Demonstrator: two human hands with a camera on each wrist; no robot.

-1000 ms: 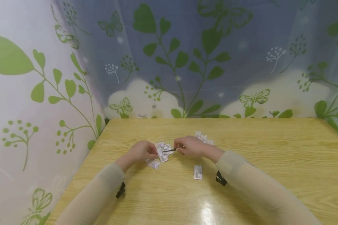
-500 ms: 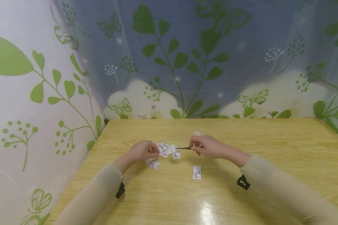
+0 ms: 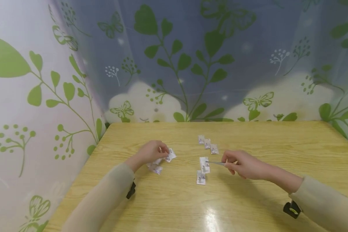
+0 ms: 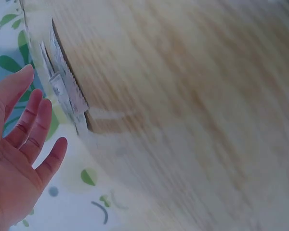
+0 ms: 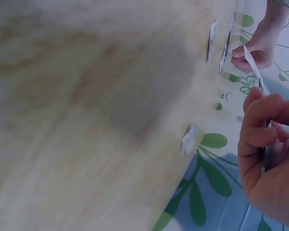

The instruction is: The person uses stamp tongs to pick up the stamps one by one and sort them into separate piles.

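My right hand (image 3: 243,163) pinches a pair of tweezers (image 3: 216,163) between thumb and fingers. The tips lie on a small white printed sachet (image 3: 204,167), whose lower end overlaps another sachet (image 3: 201,179) in the head view. The tweezers (image 5: 265,91) also show in the right wrist view. My left hand (image 3: 150,152) hovers over a loose pile of sachets (image 3: 156,169), partly covering it. In the left wrist view the left hand (image 4: 24,154) has its fingers spread and loosely bent, holding nothing, beside several sachets with serrated edges (image 4: 67,79).
Three sachets (image 3: 207,143) lie in a stepped diagonal row farther back on the wooden table (image 3: 264,141). A patterned curtain (image 3: 174,64) hangs behind the table, and another stands along its left side. A black wrist camera (image 3: 292,209) sits under the right sleeve.
My right hand has moved right and nearer with the tweezers, carrying a sachet from the pile to beside the single one. The back row is uncovered again. My left hand has shifted slightly right.
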